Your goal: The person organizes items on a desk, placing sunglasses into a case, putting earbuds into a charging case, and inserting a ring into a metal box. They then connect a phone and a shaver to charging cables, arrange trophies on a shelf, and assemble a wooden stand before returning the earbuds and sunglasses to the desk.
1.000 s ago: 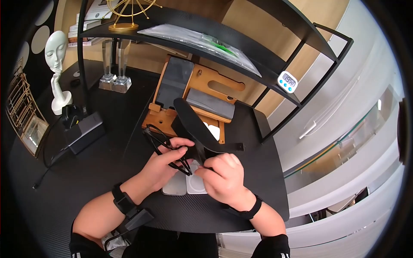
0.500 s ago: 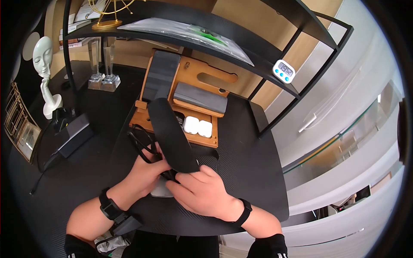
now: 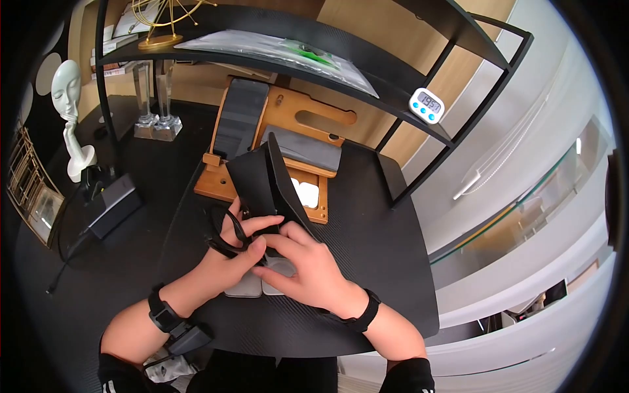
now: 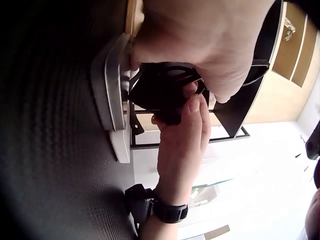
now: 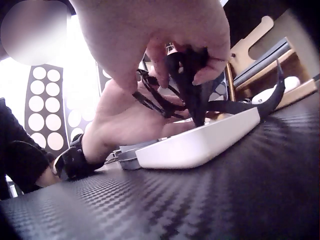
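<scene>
Both hands meet over the near edge of the desk, around a black pouch (image 3: pixel 252 180) with a long rounded flap standing up. My left hand (image 3: pixel 219 265) holds a looped black cable (image 3: pixel 226 248), its fingers reaching along the pouch's lower part. From the other side, my right hand (image 3: pixel 308 265) pinches the pouch's lower end between thumb and fingers, where the cable also gathers. The right wrist view has the dark pouch (image 5: pixel 192 92) pointing down between the fingers. Beneath them lies a two-pad white and grey charger (image 3: pixel 244 287), partly covered by the hands.
A wooden stand (image 3: pixel 213 183) holding a phone (image 3: pixel 241 114), a grey case (image 3: pixel 304 152) and white earbud cases (image 3: pixel 306 194) is just beyond. A black adapter (image 3: pixel 114 204) lies left, near a white face sculpture (image 3: pixel 67 92). A shelf with a timer (image 3: pixel 426 106) overhangs the back.
The hands have shifted left and closer together. The pouch has turned, its flap first broad to the camera, now more edge-on. The cable loops stay by the left hand.
</scene>
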{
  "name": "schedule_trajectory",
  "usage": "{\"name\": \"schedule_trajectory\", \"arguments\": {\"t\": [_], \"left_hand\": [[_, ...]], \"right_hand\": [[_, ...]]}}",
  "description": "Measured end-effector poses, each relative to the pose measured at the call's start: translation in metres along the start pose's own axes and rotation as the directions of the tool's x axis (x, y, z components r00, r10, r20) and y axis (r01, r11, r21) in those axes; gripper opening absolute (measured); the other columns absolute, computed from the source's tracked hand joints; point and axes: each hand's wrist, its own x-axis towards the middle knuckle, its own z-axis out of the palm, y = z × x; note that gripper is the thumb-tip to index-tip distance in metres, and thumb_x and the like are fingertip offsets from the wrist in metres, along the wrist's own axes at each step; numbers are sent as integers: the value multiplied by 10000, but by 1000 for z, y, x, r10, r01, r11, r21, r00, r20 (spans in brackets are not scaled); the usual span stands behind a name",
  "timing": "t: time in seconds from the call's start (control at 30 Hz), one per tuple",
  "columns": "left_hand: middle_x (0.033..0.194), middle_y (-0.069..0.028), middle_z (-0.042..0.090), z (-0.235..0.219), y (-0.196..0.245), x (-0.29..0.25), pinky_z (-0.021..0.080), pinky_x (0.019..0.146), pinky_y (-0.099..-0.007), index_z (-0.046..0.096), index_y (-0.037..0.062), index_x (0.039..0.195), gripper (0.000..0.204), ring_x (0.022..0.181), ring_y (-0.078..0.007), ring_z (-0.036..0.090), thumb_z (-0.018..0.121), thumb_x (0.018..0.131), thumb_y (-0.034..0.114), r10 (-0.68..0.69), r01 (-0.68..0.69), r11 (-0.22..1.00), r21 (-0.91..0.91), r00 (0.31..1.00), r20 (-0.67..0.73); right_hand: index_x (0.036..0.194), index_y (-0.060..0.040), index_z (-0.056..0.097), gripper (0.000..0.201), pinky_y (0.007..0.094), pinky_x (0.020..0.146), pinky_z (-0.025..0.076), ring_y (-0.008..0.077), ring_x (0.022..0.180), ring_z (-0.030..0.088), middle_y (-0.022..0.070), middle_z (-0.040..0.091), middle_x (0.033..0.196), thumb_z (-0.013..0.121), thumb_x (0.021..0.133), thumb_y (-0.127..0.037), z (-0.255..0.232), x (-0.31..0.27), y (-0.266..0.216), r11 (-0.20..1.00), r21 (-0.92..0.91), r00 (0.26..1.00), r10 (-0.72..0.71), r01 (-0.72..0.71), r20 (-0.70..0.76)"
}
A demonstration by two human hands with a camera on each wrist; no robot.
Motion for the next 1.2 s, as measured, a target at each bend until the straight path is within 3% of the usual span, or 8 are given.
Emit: {"name": "schedule_trajectory", "arguments": {"t": [0.13, 0.2, 0.37, 0.53, 0.67, 0.93, 1.1, 1.2], "left_hand": [[1461, -311, 3, 12, -3, -4, 64, 1107, -471, 363, 138, 1389, 543, 1379, -374, 71, 431, 937, 431, 72, -74, 994, 79, 997, 18], [1460, -314, -7, 12, 2, -4, 57, 1107, -471, 358, 138, 1391, 553, 1380, -380, 58, 432, 934, 441, 63, -65, 996, 59, 997, 40], [1451, -336, -28, 10, 3, -5, 43, 1108, -468, 338, 119, 1398, 606, 1382, -395, 34, 439, 920, 477, 33, -41, 992, 119, 997, 67], [1476, -287, 36, 9, 4, -6, 33, 1099, -508, 196, 86, 1439, 714, 1362, -420, -155, 493, 901, 448, 33, -51, 976, 212, 996, 86], [1489, -256, 51, 10, 9, -7, 40, 1092, -519, 122, 68, 1447, 771, 1341, -421, -228, 541, 887, 391, 50, -66, 983, 171, 994, 96], [1439, -361, -73, 11, 9, -9, 33, 1085, -511, 77, 46, 1452, 872, 1337, -403, -250, 602, 843, 383, -13, -1, 993, 119, 993, 119], [1471, -302, -61, 9, 4, -7, -7, 1082, -504, 106, 53, 1450, 945, 1328, -396, -276, 642, 795, 473, 57, -67, 995, 76, 990, 131], [1500, -231, -41, 7, 8, -6, 57, 1092, -497, 131, 55, 1447, 996, 1331, -368, -286, 684, 750, 504, 110, -140, 976, 166, 978, 178]], "right_hand": [[972, -63, 616, 322, 359, 586, 516, 311, 697, 599, 147, 505, 938, 710, 692, -192, 10, -1, 8, 989, -70, 992, -127, 128, 14], [922, -52, 617, 280, 369, 579, 519, 329, 688, 596, 192, 489, 942, 689, 670, -151, 13, -1, 8, 981, -66, 982, -185, 183, -26], [968, -42, 592, 329, 369, 573, 518, 327, 681, 592, 175, 490, 931, 690, 672, -146, 11, -2, 5, 990, -75, 993, -114, 116, 20], [1012, -37, 560, 385, 371, 558, 513, 328, 662, 581, 156, 477, 887, 693, 662, -130, 9, -1, 0, 997, -32, 998, -65, 65, -10], [1002, -44, 564, 400, 378, 569, 504, 316, 695, 557, 138, 451, 841, 701, 636, -127, 7, -1, 1, 994, -85, 997, -74, 74, 3], [949, -55, 596, 381, 367, 576, 480, 293, 720, 532, 120, 435, 805, 718, 602, -156, 5, -3, -2, 987, -128, 994, -105, 102, -23], [924, -61, 600, 369, 353, 569, 474, 269, 707, 524, 109, 441, 803, 707, 578, -130, 7, -5, -7, 972, -187, 982, -164, 145, -89], [853, -43, 588, 293, 349, 543, 458, 265, 683, 519, 100, 441, 771, 684, 579, -88, 5, -4, -8, 980, -136, 978, -162, 145, -130]]}}
